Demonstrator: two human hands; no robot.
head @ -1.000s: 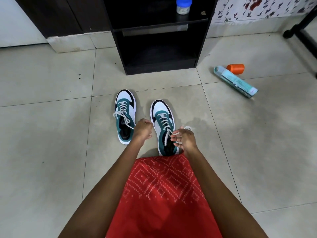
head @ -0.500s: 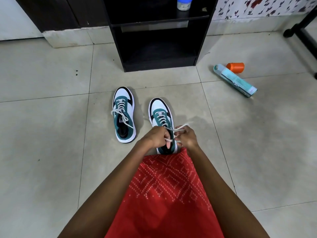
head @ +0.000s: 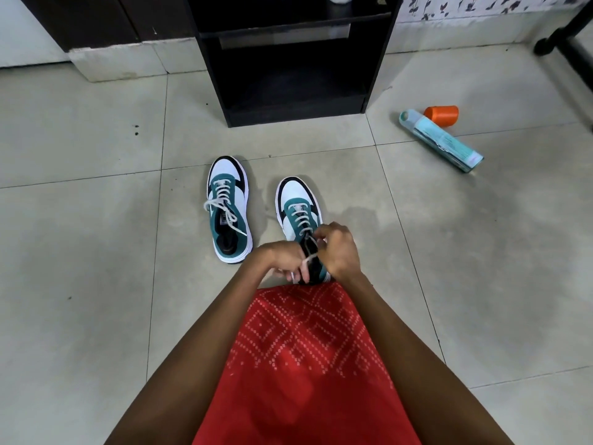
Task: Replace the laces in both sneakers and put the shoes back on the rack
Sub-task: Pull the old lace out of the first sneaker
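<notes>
Pinching the lace over the nearer sneaker
Left hand, right hand both curled on it; wrists close.

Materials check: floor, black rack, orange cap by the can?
Floor: likely glazed ceramic tile, given grout lines and soft sheen. Black rack: looks like matte laminated board, flat square-edged panels. Orange cap: probably plastic, smooth and uniformly coloured.

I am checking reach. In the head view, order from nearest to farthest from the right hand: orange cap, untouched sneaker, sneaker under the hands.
1. Sneaker under the hands: beneath the right hand.
2. Untouched sneaker: left.
3. Orange cap: far right.
</notes>
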